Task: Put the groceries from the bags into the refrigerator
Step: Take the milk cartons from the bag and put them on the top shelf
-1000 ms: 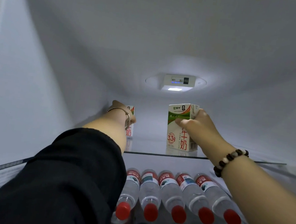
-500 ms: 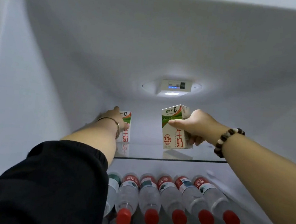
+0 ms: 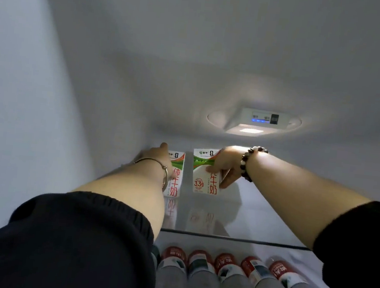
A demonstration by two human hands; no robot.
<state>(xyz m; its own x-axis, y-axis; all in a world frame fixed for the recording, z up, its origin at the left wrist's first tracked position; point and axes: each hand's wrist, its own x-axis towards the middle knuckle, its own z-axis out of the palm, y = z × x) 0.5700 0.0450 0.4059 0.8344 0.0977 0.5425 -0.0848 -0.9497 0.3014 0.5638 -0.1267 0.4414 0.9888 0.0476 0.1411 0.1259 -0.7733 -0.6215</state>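
Two white, green and red milk cartons stand upright on the top glass shelf of the refrigerator, near its back wall. My left hand wraps the left carton from its left side, hiding much of it. My right hand grips the right carton from its right side, thumb across the front. The cartons stand side by side with a narrow gap between them. Both rest on the glass.
Below the shelf lie several clear water bottles with red labels, side by side. The refrigerator's left wall is close to my left arm. A control panel with a lamp sits in the ceiling. Bare glass extends right of the cartons.
Both hands have pushed the cartons deeper toward the back wall. The right carton, tilted and lifted before, now stands upright on the glass close to the left one.
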